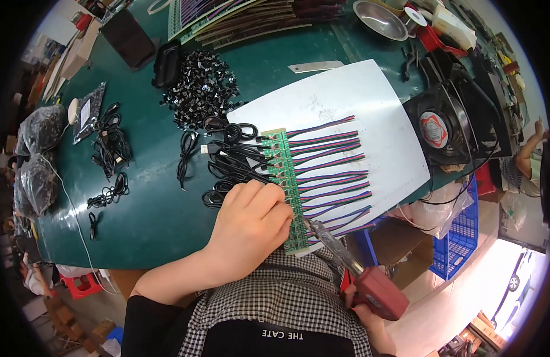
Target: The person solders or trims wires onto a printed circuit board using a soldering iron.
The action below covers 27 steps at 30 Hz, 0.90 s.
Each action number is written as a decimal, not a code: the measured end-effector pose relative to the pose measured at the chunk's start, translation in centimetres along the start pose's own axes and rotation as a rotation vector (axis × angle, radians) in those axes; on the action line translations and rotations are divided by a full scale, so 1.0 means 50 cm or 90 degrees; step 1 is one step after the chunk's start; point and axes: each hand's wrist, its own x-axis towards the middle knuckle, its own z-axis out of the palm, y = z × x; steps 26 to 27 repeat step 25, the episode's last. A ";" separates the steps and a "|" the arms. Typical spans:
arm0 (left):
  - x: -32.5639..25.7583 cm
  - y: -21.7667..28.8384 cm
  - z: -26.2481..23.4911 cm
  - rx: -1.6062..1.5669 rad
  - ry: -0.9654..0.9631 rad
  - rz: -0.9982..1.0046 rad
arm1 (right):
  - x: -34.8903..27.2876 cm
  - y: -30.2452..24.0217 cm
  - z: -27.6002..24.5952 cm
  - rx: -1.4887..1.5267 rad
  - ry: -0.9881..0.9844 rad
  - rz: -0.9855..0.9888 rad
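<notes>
A long green circuit board strip (pixel 277 143) lies on a white sheet (pixel 400 119). Ribbons of coloured wires (pixel 328 156) run from its right side. Black USB cables (pixel 230 163) are bundled along its left side, several with ends on the board. My left hand (pixel 248 223) bends over the lower half of the board, fingers pinched together at its surface; what they hold is hidden. In my right hand (pixel 373 327), partly behind the handle, is a soldering iron (pixel 379 291) with a red grip. Its metal tip points at the board just right of my left fingertips.
A heap of small black parts (pixel 200 89) lies behind the cables. More coiled black cables (pixel 111 146) rest at the left. On the right stands a black fan (pixel 441 131). Stacked boards (pixel 245 21), a metal bowl (pixel 382 21) and a flat blade (pixel 315 66) are farther back.
</notes>
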 end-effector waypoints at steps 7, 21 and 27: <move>0.005 -0.001 -0.005 0.002 -0.029 0.007 | -0.005 0.028 -0.027 -0.422 -0.048 -0.167; 0.001 0.002 0.002 0.043 -0.029 0.008 | -0.015 0.019 -0.016 -0.338 0.006 -0.025; 0.002 0.004 0.000 0.049 -0.041 0.007 | -0.003 -0.009 0.006 -0.062 0.034 -0.003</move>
